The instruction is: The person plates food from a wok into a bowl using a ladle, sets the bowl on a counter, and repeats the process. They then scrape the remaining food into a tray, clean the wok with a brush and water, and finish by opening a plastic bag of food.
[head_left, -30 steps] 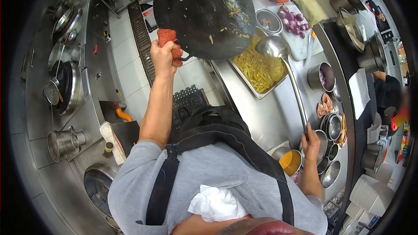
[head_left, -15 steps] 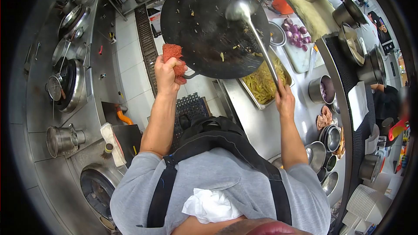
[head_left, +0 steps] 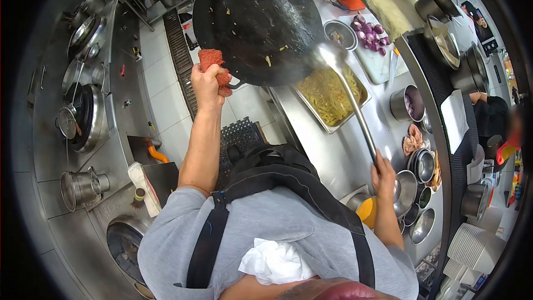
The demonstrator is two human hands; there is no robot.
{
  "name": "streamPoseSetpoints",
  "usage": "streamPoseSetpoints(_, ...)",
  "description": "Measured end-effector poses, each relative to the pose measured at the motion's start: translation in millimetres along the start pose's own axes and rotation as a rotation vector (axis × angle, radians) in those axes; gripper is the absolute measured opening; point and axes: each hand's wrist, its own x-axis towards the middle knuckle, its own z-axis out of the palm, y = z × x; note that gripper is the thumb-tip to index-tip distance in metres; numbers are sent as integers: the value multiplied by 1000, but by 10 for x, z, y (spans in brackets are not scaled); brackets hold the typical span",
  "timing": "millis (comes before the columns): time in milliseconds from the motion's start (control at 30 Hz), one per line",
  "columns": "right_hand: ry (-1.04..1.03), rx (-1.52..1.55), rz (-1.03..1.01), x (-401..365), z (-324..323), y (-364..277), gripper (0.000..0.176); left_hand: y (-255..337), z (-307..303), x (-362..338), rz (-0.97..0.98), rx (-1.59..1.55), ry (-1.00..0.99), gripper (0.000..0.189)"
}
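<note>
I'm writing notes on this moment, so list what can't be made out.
Head view: far rim of the wok, cut off by the top edge.
Head view: most of the wok's near handle, hidden by the red cloth and left hand.
Head view: the ladle's bowl, motion-blurred; whether it touches the food is unclear.
Head view: part of the orange-filled pot, hidden by the right forearm.

I can't see the wok's (head_left: 250, 28) top rim, cut by the frame. Ladle (head_left: 331, 55) bowl is blurred on my feed. Red cloth (head_left: 211, 60) and left hand (head_left: 208, 84) hide most of the near wok handle. Wok covers the tray's (head_left: 331, 130) far part. Right forearm (head_left: 387, 225) partly blocks the yellow-filled pot (head_left: 365, 211).
</note>
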Motion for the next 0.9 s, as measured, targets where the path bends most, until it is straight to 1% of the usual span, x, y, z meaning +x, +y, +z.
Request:
streamPoseSetpoints(67,-15,109,-63,363,290,-197,49,8,-22,-3,3,-5,-16,31)
streamPoseSetpoints(133,-39,183,-85,611,579,-304,51,20,-22,-7,8,-9,-30,31)
streamPoseSetpoints(233,-44,135,-112,548,560,-200,52,29,1,-24,14,-19,-3,32)
streamPoseSetpoints(300,-63,40,-98,277,276,34,51,59,18,-31,0,40,-16,26)
streamPoseSetpoints(333,-61,3,-94,119,113,152,50,35,17,4,-11,0,1,32)
streamPoseSetpoints(400,-65,-102,-55,-178,-268,225,48,4,22,27,-9,3,8,32)
streamPoseSetpoints(500,-41,-110,-55,-364,-502,225,46,-4,6,19,0,15,-8,30)
streamPoseSetpoints(533,-54,-96,-46,-348,-476,207,46,-15,-1,29,-6,14,-4,29)
streamPoseSetpoints(600,-71,13,-41,-146,-296,-52,46,-37,6,40,-18,18,-12,28)
streamPoseSetpoints(633,-60,80,-96,-25,-113,-110,46,-45,6,45,7,0,-11,27)
streamPoseSetpoints(667,-91,96,-74,100,47,-227,46,-52,7,44,34,-17,-8,27)
streamPoseSetpoints(733,-115,213,-130,311,420,-307,47,-31,25,31,23,-23,-6,27)
streamPoseSetpoints(833,-130,192,-152,407,427,-320,48,66,54,11,-12,2,-2,25)
streamPoseSetpoints(867,-102,169,-191,344,386,-132,47,76,51,-11,-42,31,2,24)
streamPoseSetpoints(900,-121,140,-143,264,212,-64,48,68,46,-9,-53,36,-3,24)
